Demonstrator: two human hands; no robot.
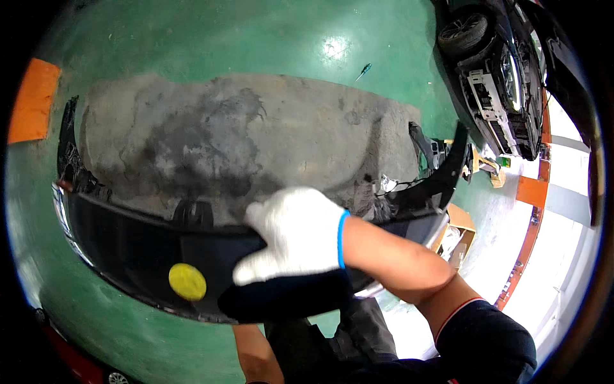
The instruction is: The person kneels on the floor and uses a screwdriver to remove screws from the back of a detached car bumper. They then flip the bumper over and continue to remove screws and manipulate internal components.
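Note:
A glossy black car bumper (131, 233) stretches across in front of me, its curved ends pointing away. My right hand (297, 237), in a white knit glove with a blue cuff, is closed over the bumper's upper edge near the middle. The thumb lies against the shiny face and the fingers bend over the rim, their tips partly hidden. Below the glove is a very dark patch; I cannot tell if it is a reflection. A yellow disc (187, 281) shows on the bumper's face, left of the thumb. My left forearm (256, 355) goes up behind the bumper, which hides my left hand.
A worn grey mat (307, 128) lies beyond the bumper on the green floor (192, 38). A screwdriver (364, 71) rests past the mat. At the right stand a car with its front stripped (499, 96) and an open cardboard box (462, 224). An orange panel (33, 102) is at far left.

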